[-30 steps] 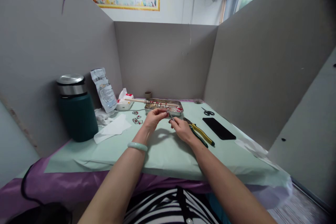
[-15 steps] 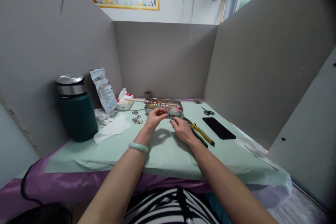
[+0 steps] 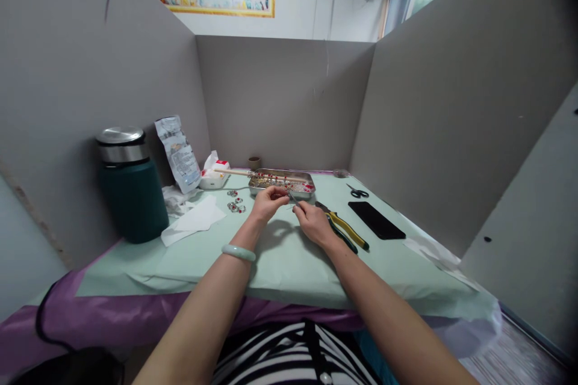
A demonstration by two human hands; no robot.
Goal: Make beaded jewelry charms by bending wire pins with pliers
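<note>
My left hand (image 3: 267, 203), with a pale green bangle (image 3: 238, 252) at the wrist, is pinched on something too small to make out. My right hand (image 3: 312, 221) is closed on a slim metal tool (image 3: 293, 198), whose tip meets my left fingertips. Both hands are over the table, just in front of a metal tray (image 3: 253, 192) of red and gold beads. Small silver and red ornaments (image 3: 235, 207) lie left of my left hand. Yellow and green handled pliers (image 3: 345, 230) lie beside my right hand.
Black scissors (image 3: 359, 193) and a black phone (image 3: 376, 220) lie to the right. At left are a dark green flask (image 3: 132, 192), a silvery pouch (image 3: 179, 156), white paper (image 3: 193, 222) and a tissue pack (image 3: 214, 178). Grey partitions (image 3: 284, 102) surround the pale green table cover (image 3: 289, 280).
</note>
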